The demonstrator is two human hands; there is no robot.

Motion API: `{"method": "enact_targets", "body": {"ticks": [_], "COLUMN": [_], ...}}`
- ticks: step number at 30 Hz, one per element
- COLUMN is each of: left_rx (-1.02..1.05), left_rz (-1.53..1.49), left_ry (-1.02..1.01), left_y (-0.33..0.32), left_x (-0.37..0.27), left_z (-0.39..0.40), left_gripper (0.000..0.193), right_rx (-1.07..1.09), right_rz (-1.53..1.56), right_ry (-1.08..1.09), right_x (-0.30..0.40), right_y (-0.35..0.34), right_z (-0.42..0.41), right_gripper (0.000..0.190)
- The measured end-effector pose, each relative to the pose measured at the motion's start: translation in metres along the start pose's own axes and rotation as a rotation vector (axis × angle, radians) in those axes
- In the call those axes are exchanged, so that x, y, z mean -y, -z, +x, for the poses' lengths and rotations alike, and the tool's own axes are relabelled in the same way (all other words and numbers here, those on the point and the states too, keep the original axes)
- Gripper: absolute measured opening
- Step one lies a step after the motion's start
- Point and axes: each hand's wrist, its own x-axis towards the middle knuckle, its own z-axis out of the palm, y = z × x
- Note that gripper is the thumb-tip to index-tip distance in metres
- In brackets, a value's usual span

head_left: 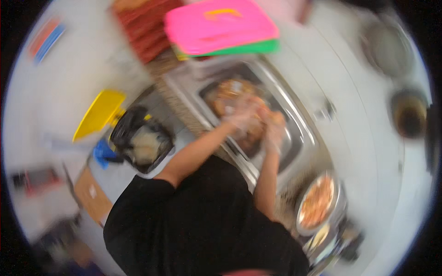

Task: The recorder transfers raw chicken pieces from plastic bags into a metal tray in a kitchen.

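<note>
My left hand (244, 112), in a clear plastic glove, reaches over the basin of a stainless steel sink (293, 151). Close by on its right is my right hand (275, 129), gloved the same way, with its fingers curled near the left fingertips. Beneath and around both hands lies a heap of orange-brown food pieces (224, 95), possibly raw meat, partly wrapped or wet and shiny. Motion blur hides what the fingers grip, if anything.
A pink plastic board (221, 29) lies over a green one (241, 48) beyond the sink, beside a red crate (148, 31). To the left stands a bin lined with black plastic (126, 129), its yellow lid (100, 112) raised. A metal bowl of orange food (316, 203) sits at right.
</note>
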Motion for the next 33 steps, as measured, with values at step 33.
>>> {"method": "enact_targets", "body": {"ticks": [33], "left_rx": [-0.914], "left_rz": [-0.350], "left_ry": [-0.198], "left_y": [0.430], "left_x": [0.019], "left_z": [-0.456], "left_gripper": [0.015], "right_rx": [1.368], "right_rz": [0.948], "right_ry": [-0.327], "right_x": [0.157], "right_y": [-0.260], "right_z": [-0.460], "right_gripper": [0.020]}}
